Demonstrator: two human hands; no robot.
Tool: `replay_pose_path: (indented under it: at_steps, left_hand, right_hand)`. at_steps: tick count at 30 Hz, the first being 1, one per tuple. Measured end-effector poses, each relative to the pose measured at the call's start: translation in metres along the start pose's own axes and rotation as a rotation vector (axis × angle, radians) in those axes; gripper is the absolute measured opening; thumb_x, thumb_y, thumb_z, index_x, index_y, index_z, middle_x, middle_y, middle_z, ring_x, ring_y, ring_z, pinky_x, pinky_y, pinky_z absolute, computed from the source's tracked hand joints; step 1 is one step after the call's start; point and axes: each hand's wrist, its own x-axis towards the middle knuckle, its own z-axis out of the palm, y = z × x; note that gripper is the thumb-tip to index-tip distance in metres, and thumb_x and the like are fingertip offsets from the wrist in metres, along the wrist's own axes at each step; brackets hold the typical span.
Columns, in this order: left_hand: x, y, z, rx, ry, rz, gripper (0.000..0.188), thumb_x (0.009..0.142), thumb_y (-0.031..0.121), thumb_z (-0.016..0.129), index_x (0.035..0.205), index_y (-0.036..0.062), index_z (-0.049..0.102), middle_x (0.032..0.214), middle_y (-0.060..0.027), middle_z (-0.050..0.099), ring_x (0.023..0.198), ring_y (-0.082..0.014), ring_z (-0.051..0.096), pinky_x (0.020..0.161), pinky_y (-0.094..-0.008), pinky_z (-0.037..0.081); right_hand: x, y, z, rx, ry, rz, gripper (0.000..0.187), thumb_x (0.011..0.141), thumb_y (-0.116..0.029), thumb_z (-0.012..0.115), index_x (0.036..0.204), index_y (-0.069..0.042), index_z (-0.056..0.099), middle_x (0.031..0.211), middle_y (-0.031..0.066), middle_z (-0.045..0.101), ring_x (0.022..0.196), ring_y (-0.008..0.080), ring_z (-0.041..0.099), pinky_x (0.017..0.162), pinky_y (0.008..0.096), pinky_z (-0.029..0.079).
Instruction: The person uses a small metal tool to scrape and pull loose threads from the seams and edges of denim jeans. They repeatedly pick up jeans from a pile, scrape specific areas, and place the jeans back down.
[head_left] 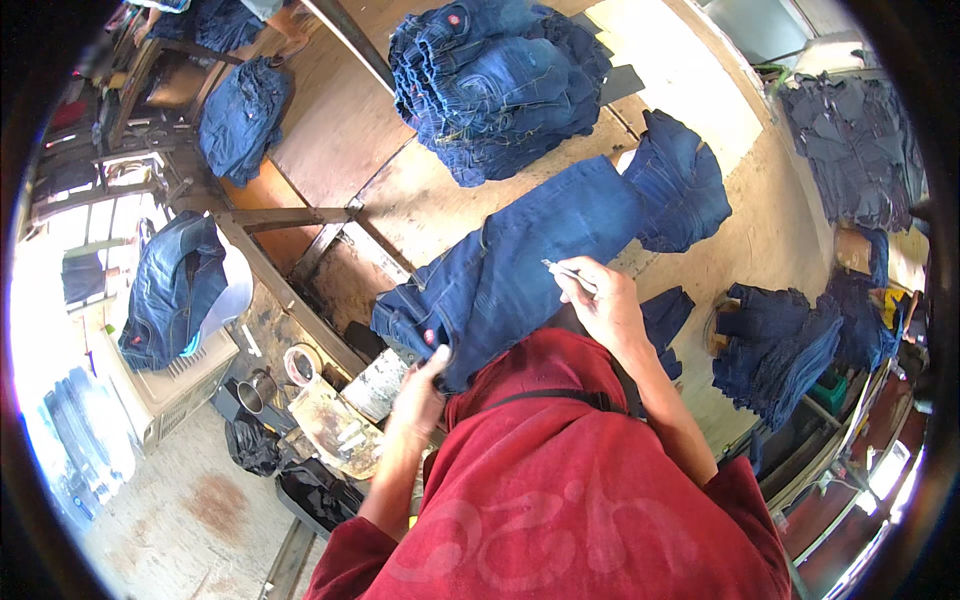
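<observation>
Jeans (540,230): dark blue, laid out on the desk (745,235), directly ahead of both arms, close to the red shirt (560,470). Long axis on the slant: waist end at lower left, legs toward upper right. Small red patch near the waist.

Left hand (418,400): at the waist end, nearer of the two to it, in contact; thumb on the edge of the cloth. Fingers blurred and partly hidden; cannot tell whether clamped on the denim or merely resting.

Right hand (602,300): beside the near long edge, toward the leg end; fingers closed around a small metal tool (572,274), tip pointing left, over the cloth. Bulk of the jeans ahead and to the left of this hand. Contact between tip and denim: cannot tell.

About: tall denim stack (500,90) beyond the jeans; denim bundle (680,185) at the far leg end, boundary unclear, possibly a separate garment. Denim pile (775,350) to the right; grey pile (850,150) farther right. Tape roll (301,364) and metal cup (257,391) left of the left hand.

Hidden or cut off: underside of the jeans; exact kind of tool, too small to make out; co-worker's arm (285,25), cropped at upper left; far left, lost in glare.
</observation>
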Motion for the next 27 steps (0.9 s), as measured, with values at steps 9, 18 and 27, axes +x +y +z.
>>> replay_pose_path:
  at_steps: [9,18,27]
  left_hand:
    - [0.064,0.017,0.013,-0.085,-0.336,-0.135,0.046,0.092,0.006,0.073,0.135,-0.0075,0.066,0.127,-0.0233,0.077,0.113,-0.0356,0.077,0.105,-0.0529,0.062]
    - [0.028,0.017,0.002,0.136,-0.312,0.033,0.056,0.082,-0.006,0.076,0.137,-0.0041,0.066,0.121,-0.0167,0.079,0.106,-0.0305,0.078,0.099,-0.0474,0.064]
    - [0.030,0.010,-0.008,0.103,-0.344,-0.010,0.056,0.082,-0.008,0.076,0.138,-0.0044,0.066,0.124,-0.0185,0.078,0.108,-0.0317,0.078,0.101,-0.0481,0.063]
  right_hand:
    - [-0.012,-0.019,-0.008,-0.160,-0.105,-0.019,0.017,0.105,-0.006,0.069,0.120,-0.003,0.075,0.086,0.0070,0.079,0.074,0.0144,0.077,0.070,0.0293,0.060]
    - [-0.026,-0.027,0.012,-0.043,-0.103,-0.002,0.013,0.103,-0.012,0.072,0.114,-0.007,0.076,0.083,0.0123,0.078,0.071,0.0293,0.078,0.065,0.0393,0.058]
    - [-0.027,-0.033,0.011,-0.097,-0.159,0.025,0.017,0.103,-0.006,0.069,0.119,-0.004,0.075,0.091,0.0103,0.080,0.079,0.0205,0.080,0.073,0.0339,0.061]
